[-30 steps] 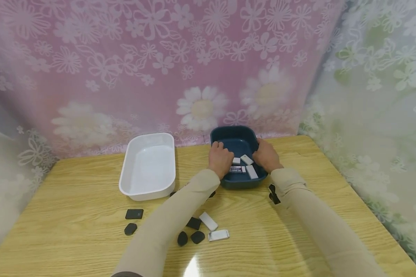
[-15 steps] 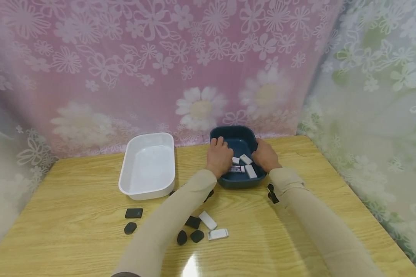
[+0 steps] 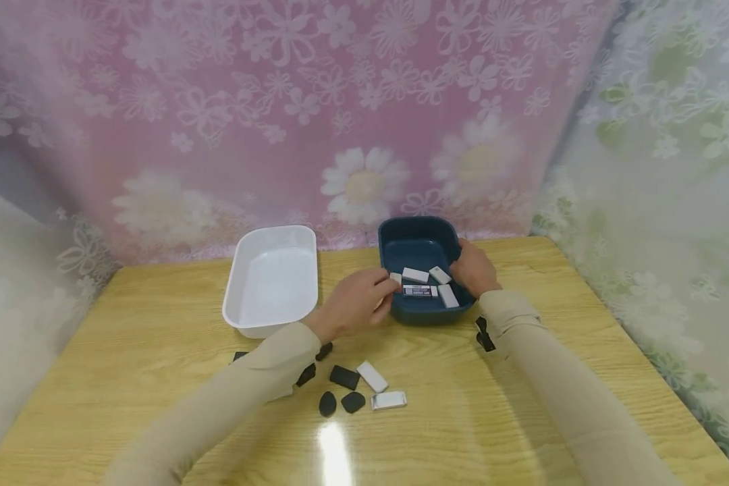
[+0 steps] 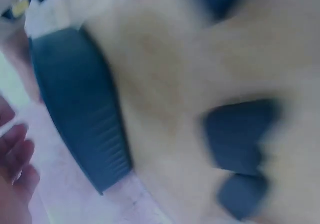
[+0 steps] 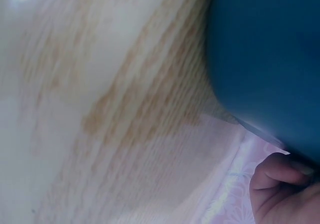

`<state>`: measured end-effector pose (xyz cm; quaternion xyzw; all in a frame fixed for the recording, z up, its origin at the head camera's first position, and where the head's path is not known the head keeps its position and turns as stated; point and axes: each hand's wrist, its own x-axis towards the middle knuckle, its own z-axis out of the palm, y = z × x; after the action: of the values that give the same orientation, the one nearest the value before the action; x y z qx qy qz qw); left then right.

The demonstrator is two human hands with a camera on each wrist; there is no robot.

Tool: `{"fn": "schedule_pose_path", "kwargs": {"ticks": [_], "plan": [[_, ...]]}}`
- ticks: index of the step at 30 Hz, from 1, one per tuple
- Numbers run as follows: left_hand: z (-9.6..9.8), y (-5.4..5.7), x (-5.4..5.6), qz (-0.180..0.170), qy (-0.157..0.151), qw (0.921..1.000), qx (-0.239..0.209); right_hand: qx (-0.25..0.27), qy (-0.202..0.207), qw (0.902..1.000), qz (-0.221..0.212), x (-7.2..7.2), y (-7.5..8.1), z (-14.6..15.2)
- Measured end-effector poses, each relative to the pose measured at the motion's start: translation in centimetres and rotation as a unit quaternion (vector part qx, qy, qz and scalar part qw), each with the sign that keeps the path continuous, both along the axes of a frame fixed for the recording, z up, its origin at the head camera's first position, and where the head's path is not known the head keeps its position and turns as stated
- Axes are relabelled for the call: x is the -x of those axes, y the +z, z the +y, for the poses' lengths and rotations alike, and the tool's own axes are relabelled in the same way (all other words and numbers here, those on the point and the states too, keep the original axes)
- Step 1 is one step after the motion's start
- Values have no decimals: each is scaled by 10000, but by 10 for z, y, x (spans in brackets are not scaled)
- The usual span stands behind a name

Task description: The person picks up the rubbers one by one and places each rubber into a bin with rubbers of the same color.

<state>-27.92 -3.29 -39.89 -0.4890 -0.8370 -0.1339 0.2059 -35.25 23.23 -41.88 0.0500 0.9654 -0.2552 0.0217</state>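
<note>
A dark blue bin (image 3: 422, 316) stands at the back of the table, with several white erasers (image 3: 416, 275) inside, one in a dark printed sleeve (image 3: 418, 291). My right hand (image 3: 475, 268) grips its right rim; in the right wrist view, curled fingers (image 5: 280, 171) meet the bin wall (image 5: 270, 58). Beside the left rim is my left hand (image 3: 358, 300), palm inward. The left wrist view shows its fingers (image 4: 17, 149) loosely bent, holding nothing and apart from the bin (image 4: 85, 103). One pale eraser (image 3: 395, 277) shows by its fingertips in the head view.
A white bin (image 3: 270, 283) stands to the left. On the table in front lie two white blocks (image 3: 372, 376) (image 3: 389, 400) and several black pieces (image 3: 344, 377), some partly covered by my left forearm. A black item (image 3: 484, 335) lies by my right sleeve. Floral curtains hang behind.
My left hand has drawn back leftward out of the blue bin, uncovering more erasers. The right hand has stayed on the rim. The head view has shifted slightly.
</note>
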Motion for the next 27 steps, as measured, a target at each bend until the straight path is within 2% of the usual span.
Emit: {"fn": "schedule_pose_path", "kwargs": {"ticks": [3,6,9,12,18,22,27], "plan": [[-14,-4,-21,-434,-465,9956,682,-20,-22,10000,2,2,1,2],[-21,-7,-40,-845,-729,9833,1437,-56,-22,10000,-1,4,2,4],[-23,-9,-55,-1045,-869,9718,1926,-67,-43,10000,-14,5,2,6],[-22,-11,-66,-1030,-935,9660,2179,-63,-81,9999,-38,5,1,7],[-17,-14,-74,-833,-959,9594,2516,-19,-84,9999,-119,3,1,6],[-16,-16,-75,-935,-917,9552,2656,23,-67,9999,-146,2,0,4],[-19,-18,-75,-728,-806,9556,2739,14,-19,9999,-121,2,0,-1]]}}
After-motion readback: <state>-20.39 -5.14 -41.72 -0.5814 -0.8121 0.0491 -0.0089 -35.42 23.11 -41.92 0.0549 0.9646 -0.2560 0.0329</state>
